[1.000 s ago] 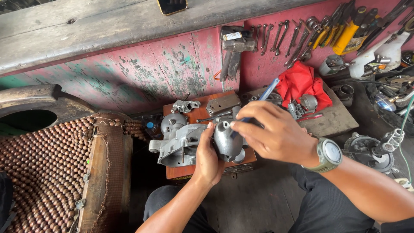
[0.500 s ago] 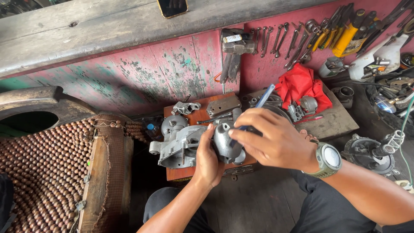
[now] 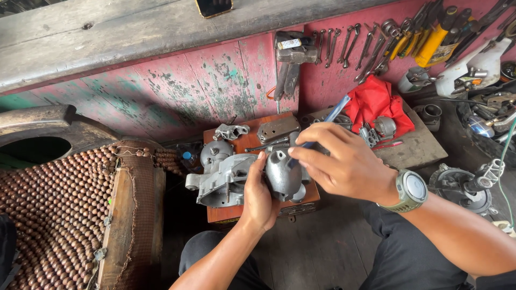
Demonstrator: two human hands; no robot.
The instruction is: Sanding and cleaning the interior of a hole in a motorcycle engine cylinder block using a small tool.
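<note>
One small grey metal housing [image 3: 283, 173] is sitting in my left hand [image 3: 259, 200], raised just above the wooden board [image 3: 252, 144] in front of my knees. My left fingers are curling around its near side and underside, closed on it, with the thumb [image 3: 262, 161] lying up along its left flank. My right hand [image 3: 344, 164] is coming over from the right, its fingers pinched shut on a thin blue-handled tool [image 3: 322, 124]; the handle is sticking up and away toward the wall, and the working end is pressing against the top of the housing, though I cannot tell just where the tip is sitting, since my fingers are covering it.

Judging by how things are lying, I am somewhere in the middle of the job: the housing is off and apart from the bigger casting [image 3: 220, 177], which is resting on the board just left of my left hand, and other loose parts are lying beyond it, a bracket [image 3: 230, 131] and a flat plate [image 3: 277, 129]. Nothing is looking reassembled yet, so the picking or cleaning at the housing seems unfinished, and putting it all back together is probably remaining.

Farther right, a red cloth [image 3: 376, 103] is covering part of another board, and spanners [image 3: 344, 47] are hanging on the red wall.
</note>
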